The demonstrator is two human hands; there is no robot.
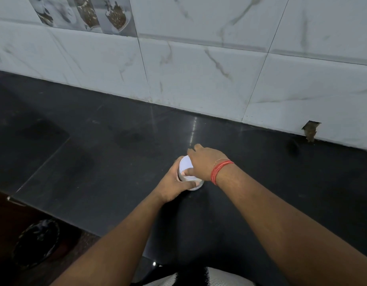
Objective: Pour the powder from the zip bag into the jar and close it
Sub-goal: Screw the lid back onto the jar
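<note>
Standing on the black countertop [100, 162], a small white jar [194, 185] is held between the two hands, and its white lid [185, 164] is seen on top of it. The jar's side is gripped by the left hand [174, 186], with the fingers curled around it, while the lid is covered from above by the right hand [203, 162], whose fingers are closed on its edge. A red thread bracelet [219, 171] is worn on the right wrist, and white marble wall tiles [199, 69] are seen beyond both hands.
</note>
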